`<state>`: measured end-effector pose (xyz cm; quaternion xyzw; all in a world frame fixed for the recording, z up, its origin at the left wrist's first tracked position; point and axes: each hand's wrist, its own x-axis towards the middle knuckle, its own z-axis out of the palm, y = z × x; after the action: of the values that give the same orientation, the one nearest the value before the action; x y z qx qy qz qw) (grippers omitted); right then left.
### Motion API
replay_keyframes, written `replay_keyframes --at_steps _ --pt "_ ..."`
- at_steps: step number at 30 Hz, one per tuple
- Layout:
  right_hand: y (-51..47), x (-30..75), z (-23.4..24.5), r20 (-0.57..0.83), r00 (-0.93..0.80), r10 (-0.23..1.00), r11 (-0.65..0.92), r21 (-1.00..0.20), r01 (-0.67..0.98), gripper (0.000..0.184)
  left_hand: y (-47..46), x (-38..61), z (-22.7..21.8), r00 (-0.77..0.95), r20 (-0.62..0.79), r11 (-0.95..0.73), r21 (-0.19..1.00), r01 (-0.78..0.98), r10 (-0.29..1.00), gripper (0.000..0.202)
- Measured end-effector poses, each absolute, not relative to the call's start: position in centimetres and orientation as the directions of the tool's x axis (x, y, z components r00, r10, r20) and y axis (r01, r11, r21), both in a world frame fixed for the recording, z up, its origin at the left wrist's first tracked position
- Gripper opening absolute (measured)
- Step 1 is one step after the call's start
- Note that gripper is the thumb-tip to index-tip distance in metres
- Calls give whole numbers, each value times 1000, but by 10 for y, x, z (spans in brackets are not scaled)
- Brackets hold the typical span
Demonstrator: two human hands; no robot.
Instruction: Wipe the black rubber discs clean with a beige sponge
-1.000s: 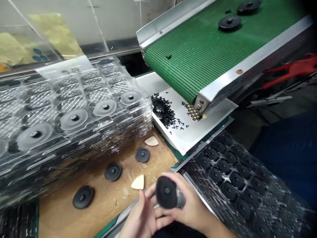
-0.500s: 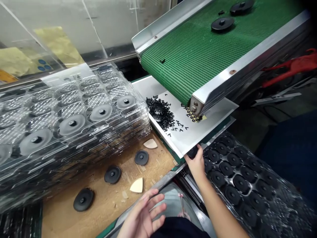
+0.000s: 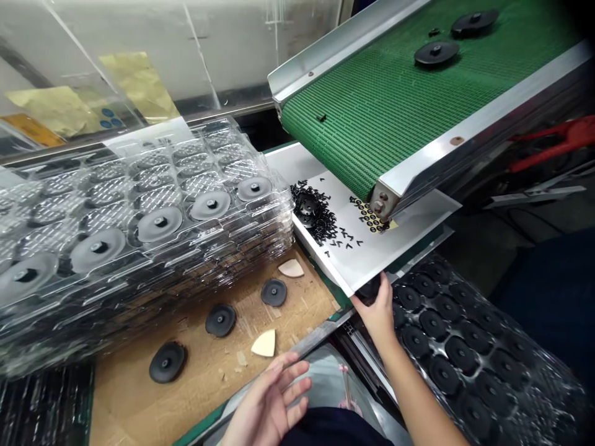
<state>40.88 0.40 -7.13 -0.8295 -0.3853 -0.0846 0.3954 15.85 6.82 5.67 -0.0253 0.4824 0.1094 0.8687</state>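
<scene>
My right hand [image 3: 379, 308] reaches forward to the near corner of a clear tray [image 3: 548, 396] filled with black round discs. Its fingers curl over a black disc [image 3: 370, 287] at the tray's corner, just under the edge of a white sheet [image 3: 372, 254]. My left hand [image 3: 269, 402] hovers low at the bottom, palm up, fingers spread, holding nothing. Three loose black discs [image 3: 220, 319] lie on the brown board [image 3: 139, 409] ahead of my left hand.
A stack of clear blister trays [image 3: 139, 217] with grey discs fills the left. A green conveyor belt [image 3: 385, 105] carries two black discs [image 3: 436, 53] at the upper right. Small black clips [image 3: 318, 214] lie heaped on the white sheet. Two beige wedges [image 3: 264, 344] rest on the board.
A second ago both hands held a black disc together near my body. My right hand has since carried it forward to the tray's corner, while my left hand opened and stayed low.
</scene>
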Motion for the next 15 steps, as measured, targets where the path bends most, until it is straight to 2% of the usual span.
replay_keyframes --at_steps 3,7,9,10,12,15 --pt "-6 400 -56 495 651 576 -335 -583 740 79 67 157 53 522 -839 974 43 -221 155 18" --pt "-11 392 -6 606 577 548 -240 -547 802 48 68 157 56 527 -836 971 26 -236 151 16" --pt "6 401 23 610 519 599 -214 -503 837 34 70 156 58 537 -828 970 32 -239 159 15" --pt "22 408 35 576 476 665 -197 -480 855 28 71 156 58 543 -823 970 40 -239 168 15" --pt "66 427 49 398 349 848 -146 -458 877 30 74 153 57 554 -811 968 59 -244 190 15" --pt "149 453 44 154 245 957 -161 -418 894 41 77 145 52 564 -795 959 74 -273 222 14"
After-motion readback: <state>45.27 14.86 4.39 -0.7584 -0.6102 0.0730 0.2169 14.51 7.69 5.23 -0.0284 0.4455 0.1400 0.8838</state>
